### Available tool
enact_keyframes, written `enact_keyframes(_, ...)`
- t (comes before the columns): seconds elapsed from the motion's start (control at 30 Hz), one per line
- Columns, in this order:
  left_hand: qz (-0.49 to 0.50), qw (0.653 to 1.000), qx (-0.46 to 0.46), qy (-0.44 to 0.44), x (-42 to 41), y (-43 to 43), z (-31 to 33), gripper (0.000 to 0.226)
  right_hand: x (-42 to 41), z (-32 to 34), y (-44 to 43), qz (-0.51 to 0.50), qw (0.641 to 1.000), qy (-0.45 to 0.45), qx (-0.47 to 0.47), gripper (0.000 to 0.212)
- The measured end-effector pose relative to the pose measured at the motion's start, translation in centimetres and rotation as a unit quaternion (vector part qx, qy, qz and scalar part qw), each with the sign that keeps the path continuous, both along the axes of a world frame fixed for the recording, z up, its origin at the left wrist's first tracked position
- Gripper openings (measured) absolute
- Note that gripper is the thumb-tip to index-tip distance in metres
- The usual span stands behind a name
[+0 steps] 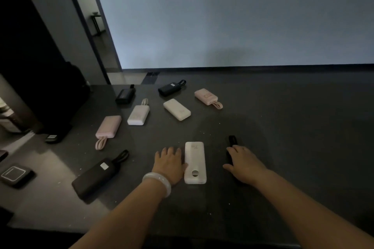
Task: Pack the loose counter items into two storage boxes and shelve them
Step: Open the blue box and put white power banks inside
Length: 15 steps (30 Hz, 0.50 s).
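Counter (283, 127): dark top, power banks lying loose on it, all flat.
Far left: black square device (16, 176) near counter edge.
Front left: large black power bank (95, 178), strap loop at its far end.
Mid left: pink power bank (108, 127), cable loop toward the person; white corded power bank (138, 115) just beyond it.
Back row: small black power bank (125, 96), black looped power bank (170, 88), cream power bank (177, 109), far pink power bank (206, 96), all apart.
Left hand (169, 162): pale bangle (158, 183) on wrist, released, fingers flat on counter, thumb against the display power bank's left edge.
Display power bank (195, 162): white, between the hands.
Slim black power bank (232, 141): mostly under the right hand.
Right hand (245, 164): laid over it; too dark, cannot tell if it's grasping.
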<state>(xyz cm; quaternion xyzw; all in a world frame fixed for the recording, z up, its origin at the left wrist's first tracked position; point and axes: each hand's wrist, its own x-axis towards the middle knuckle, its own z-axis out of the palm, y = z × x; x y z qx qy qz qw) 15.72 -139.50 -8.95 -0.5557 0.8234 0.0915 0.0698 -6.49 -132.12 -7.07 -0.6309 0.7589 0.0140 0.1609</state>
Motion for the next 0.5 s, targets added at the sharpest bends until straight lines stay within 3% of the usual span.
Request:
enact_keyframes(0.2,0.043,0.996,0.035,0.074,-1.2,-0.3,-1.0,0.082,1.7,-1.2,-1.2,-0.009,1.0,-0.02,-0.01,0.072)
enact_keyframes(0.5,0.036,0.995,0.058,0.071,-3.3,-1.8,-1.7,0.112,3.2,-2.6,-2.2,-0.039,0.999,0.008,-0.02,0.073)
